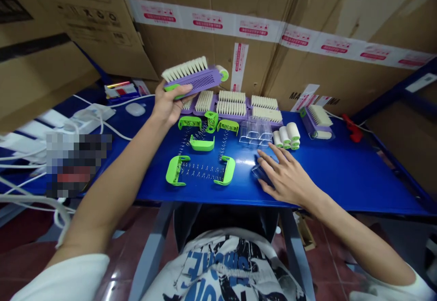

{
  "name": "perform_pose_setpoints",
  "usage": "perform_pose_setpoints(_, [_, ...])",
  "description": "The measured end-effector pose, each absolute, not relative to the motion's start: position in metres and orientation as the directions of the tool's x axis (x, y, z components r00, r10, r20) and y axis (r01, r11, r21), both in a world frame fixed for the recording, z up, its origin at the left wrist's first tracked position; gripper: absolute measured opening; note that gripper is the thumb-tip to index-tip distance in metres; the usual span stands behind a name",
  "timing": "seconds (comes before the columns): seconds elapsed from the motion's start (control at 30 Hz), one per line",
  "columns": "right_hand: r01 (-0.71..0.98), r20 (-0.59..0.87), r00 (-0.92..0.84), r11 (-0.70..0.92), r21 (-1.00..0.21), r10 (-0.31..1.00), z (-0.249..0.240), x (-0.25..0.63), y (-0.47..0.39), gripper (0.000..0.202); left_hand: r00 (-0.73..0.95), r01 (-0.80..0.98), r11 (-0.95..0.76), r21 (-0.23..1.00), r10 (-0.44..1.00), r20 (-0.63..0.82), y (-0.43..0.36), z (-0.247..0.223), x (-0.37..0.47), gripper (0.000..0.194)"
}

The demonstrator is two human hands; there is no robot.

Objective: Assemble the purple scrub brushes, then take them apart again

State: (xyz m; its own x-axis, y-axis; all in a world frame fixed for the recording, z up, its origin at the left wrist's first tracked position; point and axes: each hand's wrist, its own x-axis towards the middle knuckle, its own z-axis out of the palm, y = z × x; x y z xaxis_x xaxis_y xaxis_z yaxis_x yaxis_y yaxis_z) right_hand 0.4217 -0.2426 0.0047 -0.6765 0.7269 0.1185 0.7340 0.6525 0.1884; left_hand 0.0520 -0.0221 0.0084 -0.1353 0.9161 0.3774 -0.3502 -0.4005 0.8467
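My left hand (170, 106) is raised over the back of the table, closed around a purple brush (201, 81). This brush has cream bristles on top, a green end piece and a white roller at its right end. Fingers spread, my right hand (287, 176) is low over a clear plastic cover (262, 174), which it partly hides; whether it grips the cover is unclear. Just beyond its fingertips are more clear covers (256, 130) and a stack of white rollers (292, 131) with green ends. Green end pieces (202, 143) with metal springs (205, 171) lie between my hands.
Several purple brushes (231, 108) stand in rows against the cardboard boxes (205, 41) at the back. Another brush (317, 121) and a red object (351, 128) are at the right. White cables (116, 130), a power strip (97, 109) and a white mouse (135, 109) occupy the left.
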Motion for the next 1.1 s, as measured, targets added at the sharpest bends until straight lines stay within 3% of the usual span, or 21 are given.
perform_pose_setpoints(0.13, [0.664,0.398,-0.691,0.748,0.018,0.604,-0.001,0.432,-0.241,0.039,-0.171,-0.378,-0.404,0.833,0.915,0.366,-0.018,0.007,0.05,0.057])
perform_pose_setpoints(0.23, [0.685,0.608,-0.405,0.667,-0.294,0.683,0.012,0.439,-0.226,0.042,-0.171,-0.389,-0.399,0.83,0.917,0.36,-0.016,0.005,0.049,0.055])
perform_pose_setpoints(0.33, [0.598,0.559,-0.085,0.491,-0.633,0.825,0.042,0.448,-0.189,0.036,-0.141,-0.365,-0.397,0.842,0.918,0.371,-0.016,0.004,0.047,0.048])
perform_pose_setpoints(0.4, [0.502,0.456,-0.128,0.454,-0.736,0.881,0.062,0.457,-0.16,0.045,-0.135,-0.357,-0.396,0.846,0.918,0.373,-0.017,0.004,0.047,0.045])
perform_pose_setpoints(0.47, [0.52,0.383,-0.277,0.473,-0.712,0.881,0.078,0.467,-0.136,0.069,-0.14,-0.367,-0.395,0.842,0.918,0.37,-0.018,0.005,0.048,0.044])
perform_pose_setpoints(0.53, [0.594,0.309,-0.428,0.522,-0.613,0.849,0.086,0.476,-0.122,0.084,-0.139,-0.384,-0.388,0.838,0.921,0.363,-0.019,0.005,0.049,0.044])
perform_pose_setpoints(0.7, [0.718,0.194,-0.597,0.626,-0.304,0.778,0.081,0.476,-0.117,0.072,-0.126,-0.394,-0.369,0.842,0.929,0.348,-0.02,0.007,0.049,0.05])
perform_pose_setpoints(0.97, [0.754,0.207,-0.582,0.617,-0.228,0.787,0.063,0.471,-0.117,0.071,-0.133,-0.4,-0.374,0.837,0.927,0.351,-0.023,0.01,0.052,0.05])
perform_pose_setpoints(1.1, [0.748,0.222,-0.567,0.608,-0.264,0.794,0.061,0.471,-0.121,0.071,-0.143,-0.406,-0.381,0.831,0.924,0.354,-0.023,0.009,0.052,0.052])
